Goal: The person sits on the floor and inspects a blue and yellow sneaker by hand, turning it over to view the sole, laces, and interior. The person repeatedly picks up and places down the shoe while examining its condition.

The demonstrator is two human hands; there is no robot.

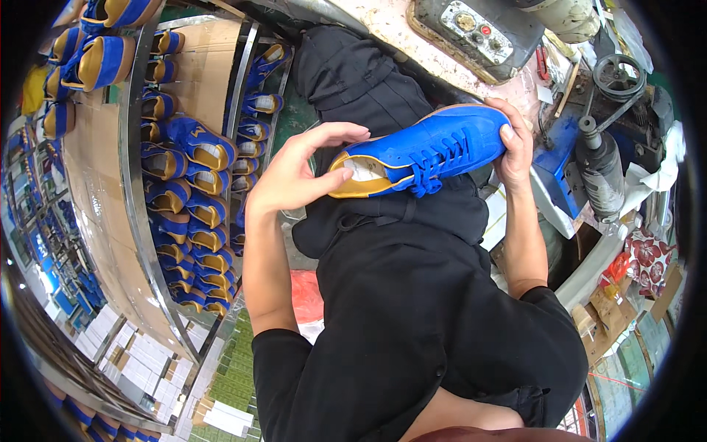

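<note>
Gripping blue shoe [442, 144]: right hand [518, 141], between rack [131, 173] and bench [387, 22] edges.

left: metal rack [130, 125], brown cardboard panels [92, 177] | ahead: stained pale worktop [375, 16] | below: green floor [298, 112]

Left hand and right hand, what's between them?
A blue lace-up shoe, its toe in the right hand and yellow-edged opening by the left hand, as the head view shows.

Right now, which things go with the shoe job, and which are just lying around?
Probably with the job:
blue shoe
right hand, gripping its toe
left hand, at its heel opening
similar shoes, racked on the left

Apparently just lying about:
red-handled tool
red plastic
flower-patterned thing
</note>
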